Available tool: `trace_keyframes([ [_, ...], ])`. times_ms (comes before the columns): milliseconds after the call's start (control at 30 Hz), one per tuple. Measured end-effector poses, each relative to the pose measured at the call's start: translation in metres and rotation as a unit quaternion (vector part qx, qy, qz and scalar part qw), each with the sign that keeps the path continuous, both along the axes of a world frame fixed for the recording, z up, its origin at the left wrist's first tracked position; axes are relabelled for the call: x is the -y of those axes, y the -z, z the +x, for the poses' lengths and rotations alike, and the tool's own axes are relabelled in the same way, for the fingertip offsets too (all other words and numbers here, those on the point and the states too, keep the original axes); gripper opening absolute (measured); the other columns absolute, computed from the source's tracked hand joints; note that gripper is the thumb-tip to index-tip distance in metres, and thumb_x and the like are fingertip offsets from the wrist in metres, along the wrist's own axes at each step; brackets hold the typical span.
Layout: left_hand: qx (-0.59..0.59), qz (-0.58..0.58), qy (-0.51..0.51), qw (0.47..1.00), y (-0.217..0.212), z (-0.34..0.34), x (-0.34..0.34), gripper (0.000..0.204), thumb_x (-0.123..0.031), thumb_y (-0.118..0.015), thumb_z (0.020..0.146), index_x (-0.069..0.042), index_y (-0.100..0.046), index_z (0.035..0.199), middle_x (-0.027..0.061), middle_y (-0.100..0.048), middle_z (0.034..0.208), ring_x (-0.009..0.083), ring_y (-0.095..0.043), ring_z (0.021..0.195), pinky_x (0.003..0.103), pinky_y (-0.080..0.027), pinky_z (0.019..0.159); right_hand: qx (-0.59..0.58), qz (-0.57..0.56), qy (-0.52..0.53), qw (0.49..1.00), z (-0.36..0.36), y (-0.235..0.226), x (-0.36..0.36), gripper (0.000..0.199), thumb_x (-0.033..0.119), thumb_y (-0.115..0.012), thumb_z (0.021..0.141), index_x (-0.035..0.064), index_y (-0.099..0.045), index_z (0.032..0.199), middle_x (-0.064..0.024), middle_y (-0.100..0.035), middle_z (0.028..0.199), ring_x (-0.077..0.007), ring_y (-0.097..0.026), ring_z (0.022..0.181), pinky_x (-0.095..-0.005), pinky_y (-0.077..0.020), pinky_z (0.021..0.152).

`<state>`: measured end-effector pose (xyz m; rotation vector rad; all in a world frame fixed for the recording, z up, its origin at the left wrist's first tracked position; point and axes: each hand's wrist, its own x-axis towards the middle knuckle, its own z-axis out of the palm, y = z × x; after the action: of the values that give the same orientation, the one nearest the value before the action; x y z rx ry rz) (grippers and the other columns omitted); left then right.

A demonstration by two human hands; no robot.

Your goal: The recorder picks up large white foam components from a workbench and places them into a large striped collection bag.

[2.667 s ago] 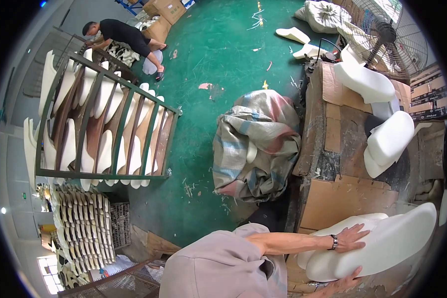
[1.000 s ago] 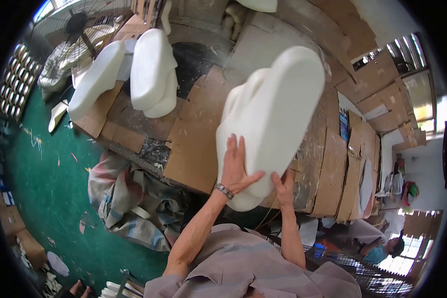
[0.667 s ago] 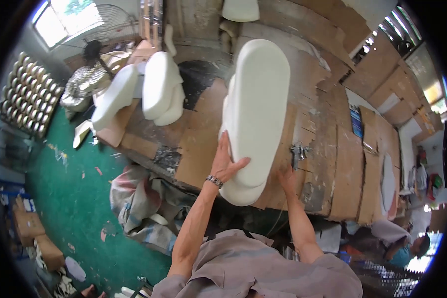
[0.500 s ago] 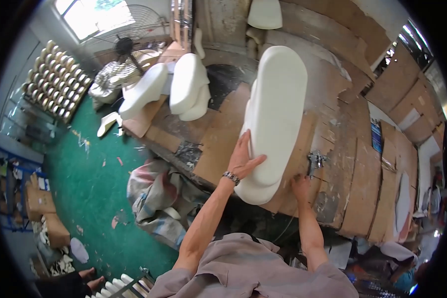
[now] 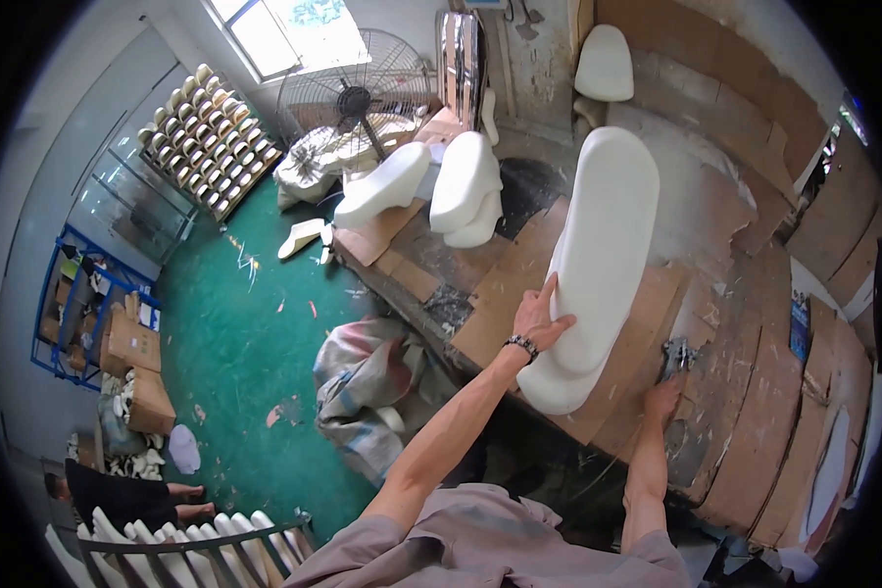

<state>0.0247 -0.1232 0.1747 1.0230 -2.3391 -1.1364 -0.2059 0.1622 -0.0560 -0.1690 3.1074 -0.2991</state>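
A long white moulded foam piece lies on the cardboard-covered workbench, its rounded end toward me. My left hand lies flat against its left side near that end, fingers spread, steadying it. My right hand is off the piece and rests on the cardboard to its right. Its fingertips are at a small metal tool; whether they grip the tool is unclear.
Two more white foam pieces lie at the bench's far left, another leans on the back wall. A standing fan and a rack of pale shapes stand beyond. A crumpled sack lies on the green floor; a person sits lower left.
The view swung from the floor and rack to the bench. The foam piece, carried in both hands, now lies on the cardboard; my right hand has left it and moved beside the metal tool.
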Motion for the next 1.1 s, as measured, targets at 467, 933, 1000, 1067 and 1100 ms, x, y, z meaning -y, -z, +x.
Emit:
trace_keyframes([
  [467, -0.09, 0.201, 0.115, 0.969, -0.004, 0.009, 0.044, 0.102, -0.024, -0.084, 0.07, -0.006, -0.029, 0.154, 0.0097, -0.065, 0.089, 0.021, -0.065, 0.081, 0.035, -0.054, 0.075, 0.0, -0.585, 0.04, 0.81, 0.13, -0.187, -0.047, 0.051, 0.005, -0.062, 0.083, -0.0005, -0.051, 0.132, -0.007, -0.059, 0.085, -0.0127, -0.057, 0.066, -0.0279, -0.0507, 0.062],
  [933, -0.24, 0.429, 0.139, 0.86, -0.012, 0.029, 0.036, 0.102, -0.014, -0.079, 0.074, -0.009, -0.019, 0.157, 0.0222, -0.063, 0.117, 0.0298, -0.066, 0.105, 0.041, -0.055, 0.092, -0.103, -0.461, -0.023, 0.881, 0.283, -0.334, -0.009, 0.031, 0.005, -0.063, 0.093, -0.0039, -0.059, 0.122, -0.0093, -0.065, 0.107, -0.0136, -0.066, 0.077, -0.0283, -0.0582, 0.067],
  [1000, -0.262, 0.43, 0.138, 0.853, -0.011, 0.039, 0.028, 0.101, -0.012, -0.078, 0.076, -0.01, -0.018, 0.158, 0.0231, -0.064, 0.119, 0.0283, -0.066, 0.105, 0.041, -0.055, 0.092, -0.08, -0.53, -0.031, 0.844, 0.29, -0.356, -0.002, 0.047, -0.004, -0.059, 0.09, -0.003, -0.05, 0.136, -0.0097, -0.064, 0.108, -0.0136, -0.064, 0.087, -0.0256, -0.0597, 0.067],
  [1067, -0.276, 0.42, 0.143, 0.853, 0.016, 0.046, 0.019, 0.102, -0.012, -0.078, 0.077, -0.01, -0.017, 0.159, 0.022, -0.065, 0.118, 0.0274, -0.067, 0.105, 0.041, -0.055, 0.092, -0.053, -0.55, -0.028, 0.833, 0.301, -0.37, -0.009, 0.052, -0.005, -0.059, 0.089, -0.0023, -0.047, 0.14, -0.0104, -0.064, 0.108, -0.0135, -0.064, 0.089, -0.0246, -0.0595, 0.065],
  [1100, -0.282, 0.412, 0.145, 0.854, 0.03, 0.049, 0.02, 0.102, -0.011, -0.078, 0.078, -0.01, -0.016, 0.159, 0.021, -0.066, 0.117, 0.0265, -0.067, 0.104, 0.041, -0.056, 0.091, -0.02, -0.568, -0.021, 0.823, 0.306, -0.376, -0.01, 0.058, -0.006, -0.058, 0.089, -0.0016, -0.043, 0.144, -0.011, -0.064, 0.109, -0.0134, -0.063, 0.091, -0.0237, -0.0593, 0.062],
])
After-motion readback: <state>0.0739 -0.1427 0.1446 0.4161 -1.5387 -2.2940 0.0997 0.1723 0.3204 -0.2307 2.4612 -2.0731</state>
